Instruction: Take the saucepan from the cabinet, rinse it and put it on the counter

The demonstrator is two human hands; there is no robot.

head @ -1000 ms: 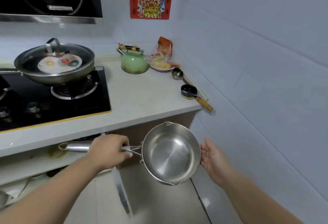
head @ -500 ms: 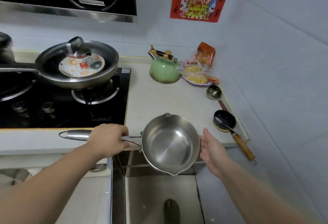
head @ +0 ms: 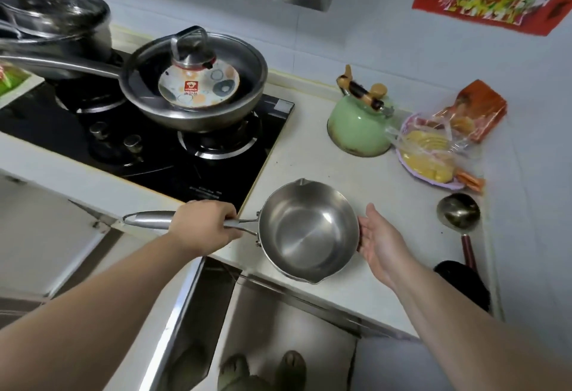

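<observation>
A small stainless steel saucepan (head: 306, 229) with two pouring lips is held level over the front part of the pale counter (head: 312, 155). My left hand (head: 204, 225) is closed around its long steel handle. My right hand (head: 382, 243) is flat and open, its fingers resting against the pan's right wall. The pan is empty inside. Below it the cabinet door (head: 185, 322) stands open, showing the dark cabinet interior.
A black gas hob (head: 198, 158) carries a lidded wok (head: 198, 81) and a lidded pot (head: 55, 19). A green kettle (head: 359, 127), a plate of bagged food (head: 433, 155), a steel ladle (head: 458, 214) and a black ladle (head: 461, 282) stand at the right. My slippered feet (head: 263, 372) show below.
The saucepan rose from below the counter edge to above the counter, both hands moving with it. The view tilted down and shifted left.
</observation>
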